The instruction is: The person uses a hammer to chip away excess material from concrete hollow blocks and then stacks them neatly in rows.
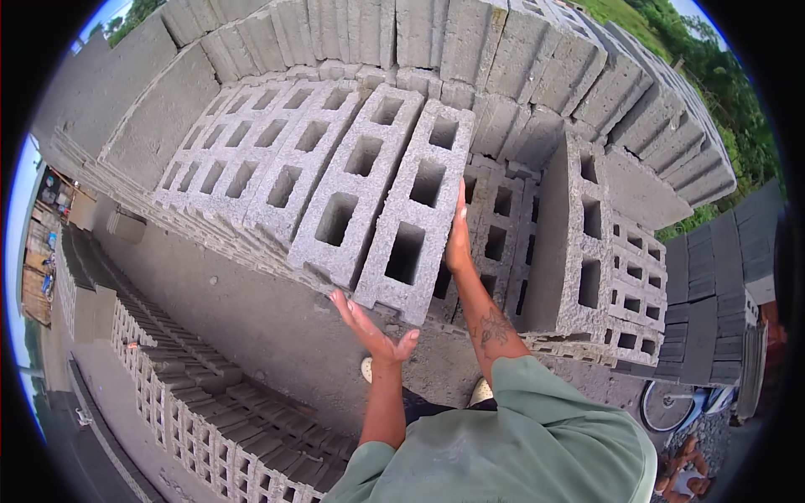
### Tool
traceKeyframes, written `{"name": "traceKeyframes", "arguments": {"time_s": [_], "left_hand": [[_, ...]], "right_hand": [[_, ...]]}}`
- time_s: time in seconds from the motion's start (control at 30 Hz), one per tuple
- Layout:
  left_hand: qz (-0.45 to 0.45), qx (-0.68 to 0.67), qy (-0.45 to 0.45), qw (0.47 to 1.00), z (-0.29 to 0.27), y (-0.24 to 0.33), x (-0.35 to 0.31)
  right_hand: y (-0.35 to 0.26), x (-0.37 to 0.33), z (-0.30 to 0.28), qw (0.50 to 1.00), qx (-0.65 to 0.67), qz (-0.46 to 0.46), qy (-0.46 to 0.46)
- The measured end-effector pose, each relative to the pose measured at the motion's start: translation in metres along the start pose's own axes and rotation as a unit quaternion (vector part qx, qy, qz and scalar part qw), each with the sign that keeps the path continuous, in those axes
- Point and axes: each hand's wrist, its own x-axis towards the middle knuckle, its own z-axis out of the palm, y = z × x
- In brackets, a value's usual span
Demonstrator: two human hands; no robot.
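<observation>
A grey concrete hollow block [436, 134], with three square holes facing up, stands in front of me at the right end of a row of like blocks [293, 220]. My right hand [458, 235] lies flat along its right side, fingers stretched toward the far end and partly hidden. Beside the block's near lower end is my left hand [369, 331], palm turned up toward it, with thumb and fingers spread. I cannot tell whether the left fingers touch the block. A narrow dark gap separates this block from its left neighbour.
Behind the row rises a wall of stacked blocks [352, 38]. Lower blocks and a taller block [589, 251] stand to the right. Another long stack [180, 411] runs along the lower left, across the dirt floor [226, 285]. A bicycle wheel [667, 406] and another person [688, 469] are at lower right.
</observation>
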Motion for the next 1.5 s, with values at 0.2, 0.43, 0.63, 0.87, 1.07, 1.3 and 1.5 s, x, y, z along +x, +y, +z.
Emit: {"name": "traceKeyframes", "arguments": {"time_s": [0.2, 0.43, 0.63, 0.87, 1.07, 1.3, 1.5], "left_hand": [[0.002, 0.06, 0.117, 0.991, 0.019, -0.028, 0.029], [0.014, 0.118, 0.137, 0.983, 0.027, -0.024, 0.063], [0.031, 0.154, 0.137, 0.978, 0.028, -0.031, 0.074], [0.053, 0.058, 0.139, 0.987, 0.041, -0.074, 0.043], [0.087, 0.116, 0.065, 0.987, -0.001, -0.043, 0.07], [0.12, 0.175, 0.035, 0.977, 0.011, -0.035, 0.092], [0.17, 0.134, -0.003, 0.976, 0.011, -0.038, 0.089]], "right_hand": [[0.086, 0.007, -0.024, 0.979, 0.198, 0.041, -0.006], [0.082, 0.016, -0.009, 0.984, 0.177, 0.021, 0.028], [0.083, 0.028, -0.005, 0.983, 0.172, 0.042, 0.037], [0.078, 0.037, -0.007, 0.954, 0.273, 0.105, 0.069], [-0.01, 0.059, 0.039, 0.996, 0.063, 0.0, 0.057], [-0.011, 0.073, 0.038, 0.996, 0.069, -0.034, 0.047], [-0.017, 0.068, 0.019, 0.991, -0.085, -0.039, 0.094]]}}
